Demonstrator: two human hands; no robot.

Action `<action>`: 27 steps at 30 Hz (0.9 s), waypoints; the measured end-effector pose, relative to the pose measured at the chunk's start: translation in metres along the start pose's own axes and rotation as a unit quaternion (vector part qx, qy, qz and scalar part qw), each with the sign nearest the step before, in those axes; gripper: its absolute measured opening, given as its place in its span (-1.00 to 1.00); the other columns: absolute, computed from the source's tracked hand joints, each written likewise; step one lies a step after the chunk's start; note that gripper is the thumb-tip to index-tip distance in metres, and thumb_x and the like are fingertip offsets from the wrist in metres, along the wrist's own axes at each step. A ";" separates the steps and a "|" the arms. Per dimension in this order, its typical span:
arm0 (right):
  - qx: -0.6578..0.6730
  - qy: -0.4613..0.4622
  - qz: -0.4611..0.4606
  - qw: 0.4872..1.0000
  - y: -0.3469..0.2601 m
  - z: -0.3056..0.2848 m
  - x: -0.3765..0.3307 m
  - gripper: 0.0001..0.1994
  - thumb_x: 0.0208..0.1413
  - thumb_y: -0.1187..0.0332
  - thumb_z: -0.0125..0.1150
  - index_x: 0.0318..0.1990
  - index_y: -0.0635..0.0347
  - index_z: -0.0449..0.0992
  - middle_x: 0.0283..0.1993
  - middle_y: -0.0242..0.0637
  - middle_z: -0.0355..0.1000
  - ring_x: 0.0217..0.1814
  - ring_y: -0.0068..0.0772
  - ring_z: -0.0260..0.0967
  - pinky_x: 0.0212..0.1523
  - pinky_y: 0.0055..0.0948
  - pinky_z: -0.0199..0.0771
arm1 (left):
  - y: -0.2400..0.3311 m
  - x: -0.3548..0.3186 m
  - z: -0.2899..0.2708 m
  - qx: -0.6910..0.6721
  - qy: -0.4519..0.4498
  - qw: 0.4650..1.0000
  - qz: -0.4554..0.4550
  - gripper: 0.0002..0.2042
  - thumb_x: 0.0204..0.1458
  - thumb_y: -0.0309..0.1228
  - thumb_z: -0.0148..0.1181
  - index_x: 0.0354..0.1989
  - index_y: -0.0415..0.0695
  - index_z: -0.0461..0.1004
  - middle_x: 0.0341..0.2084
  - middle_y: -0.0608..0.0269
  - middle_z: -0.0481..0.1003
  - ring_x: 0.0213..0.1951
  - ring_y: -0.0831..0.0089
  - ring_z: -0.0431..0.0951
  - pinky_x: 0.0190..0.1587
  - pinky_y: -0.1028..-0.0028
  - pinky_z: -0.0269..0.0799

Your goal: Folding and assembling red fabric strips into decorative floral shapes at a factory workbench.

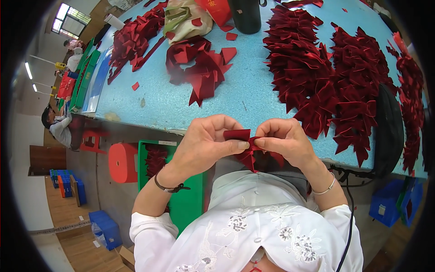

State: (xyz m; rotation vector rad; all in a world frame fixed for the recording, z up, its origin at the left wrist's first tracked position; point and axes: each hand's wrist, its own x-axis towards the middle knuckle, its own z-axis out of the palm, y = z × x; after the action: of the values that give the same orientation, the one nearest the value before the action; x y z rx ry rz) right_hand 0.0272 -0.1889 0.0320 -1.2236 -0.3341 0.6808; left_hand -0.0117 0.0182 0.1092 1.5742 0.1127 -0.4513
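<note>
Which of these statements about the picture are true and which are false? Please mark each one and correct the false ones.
1. Both hands hold one dark red velvet ribbon piece. True: left hand and right hand pinch it together.
2. The table top is green. False: it is light blue.
3. Heaps of finished red bows lie to the person's right. True.
4. The red plastic stool stands on the table. False: it stands on the floor beside a green crate.
5. Both wrists are bare. False: each wears a band.
</note>
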 end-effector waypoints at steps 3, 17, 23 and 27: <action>0.013 -0.001 -0.003 1.000 0.000 0.001 0.000 -0.94 0.01 0.56 0.24 -0.35 0.35 0.53 -0.41 -0.36 0.47 -0.42 -0.64 0.36 -0.38 -0.66 0.37 | 0.001 0.000 0.001 -0.016 -0.039 0.999 -0.009 -0.77 -0.04 -0.63 0.25 -0.19 -0.36 0.42 -0.39 0.17 0.56 -0.31 0.57 0.55 -0.27 0.57 0.50; 0.058 -0.015 0.047 0.997 0.003 0.004 0.002 -0.88 -0.02 0.54 0.32 -0.32 0.35 0.52 -0.43 -0.34 0.47 -0.45 -0.64 0.35 -0.45 -0.67 0.33 | -0.010 0.015 -0.007 0.048 -0.038 0.997 -0.049 -0.68 -0.07 -0.57 0.29 -0.14 -0.36 0.38 -0.38 0.17 0.57 -0.36 0.63 0.52 -0.32 0.62 0.42; 0.064 0.003 0.025 0.998 0.011 0.004 0.002 -0.87 -0.02 0.53 0.34 -0.32 0.36 0.51 -0.41 -0.35 0.47 -0.45 -0.65 0.35 -0.45 -0.67 0.34 | -0.006 0.014 -0.010 0.000 -0.069 0.997 -0.043 -0.61 -0.07 -0.57 0.28 -0.06 -0.37 0.32 -0.34 0.14 0.57 -0.31 0.59 0.54 -0.23 0.59 0.44; -0.072 0.061 -0.109 0.990 0.015 0.010 -0.005 -0.85 -0.06 0.56 0.35 -0.32 0.37 0.51 -0.39 -0.35 0.48 -0.44 -0.63 0.37 -0.45 -0.64 0.36 | -0.010 0.015 -0.014 -0.052 -0.048 0.996 -0.054 -0.58 -0.07 -0.58 0.26 -0.02 -0.37 0.29 -0.30 0.11 0.56 -0.28 0.55 0.54 -0.17 0.55 0.45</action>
State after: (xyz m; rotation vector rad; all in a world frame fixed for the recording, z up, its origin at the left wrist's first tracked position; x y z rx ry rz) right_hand 0.0134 -0.1819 0.0221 -1.3358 -0.4141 0.3967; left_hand 0.0013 0.0295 0.0949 1.4459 0.1462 -0.5958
